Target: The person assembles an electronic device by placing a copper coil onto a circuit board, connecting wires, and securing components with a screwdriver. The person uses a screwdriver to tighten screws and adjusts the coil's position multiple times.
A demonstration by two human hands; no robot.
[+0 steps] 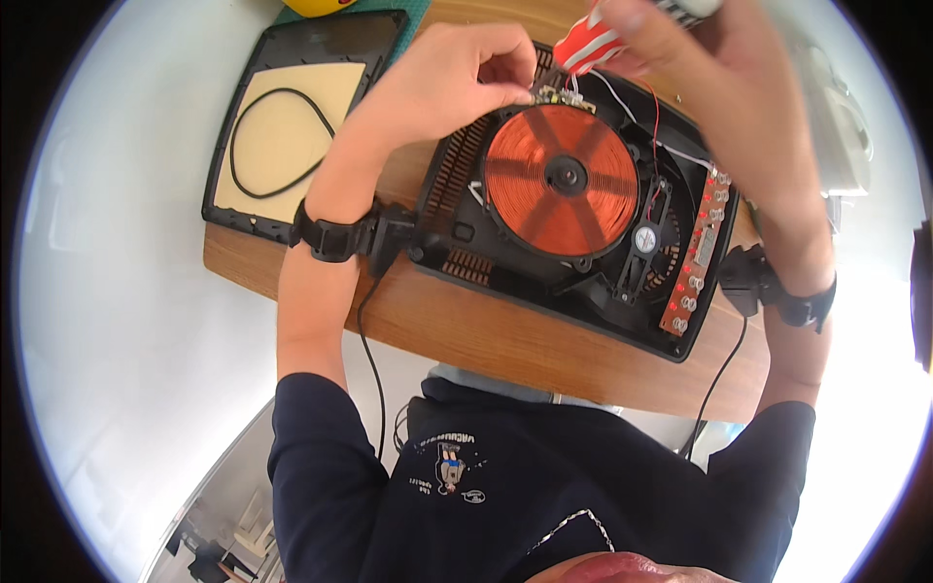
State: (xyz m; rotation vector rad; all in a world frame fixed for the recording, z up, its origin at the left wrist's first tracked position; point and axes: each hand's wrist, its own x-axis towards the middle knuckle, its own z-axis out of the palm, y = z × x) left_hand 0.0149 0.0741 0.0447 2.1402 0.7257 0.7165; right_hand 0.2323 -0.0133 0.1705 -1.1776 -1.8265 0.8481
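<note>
Honestly, this looks delicate. The opened induction cooker lies on the wooden bench, its black housing bare and the copper coil showing in the middle. The left hand is pinched at the far edge of the coil, fingertips closed on something small by the circuit board; I cannot tell exactly what it grips. The right hand is clenched around a red-and-white striped tool handle, whose tip points down at that same spot.

The risk, as I judge it, sits in the crowding. Thin red and white wires run from that corner across to the control strip along the right side, and they pass just beside the tool. A slip of the tip could nick a wire or tug it loose, or scrape the coil's windings. The left fingertips are right next to the tool's tip too, so a sudden skid could catch them.

The removed cover with its loop of black gasket lies off to the left, well apart.
</note>
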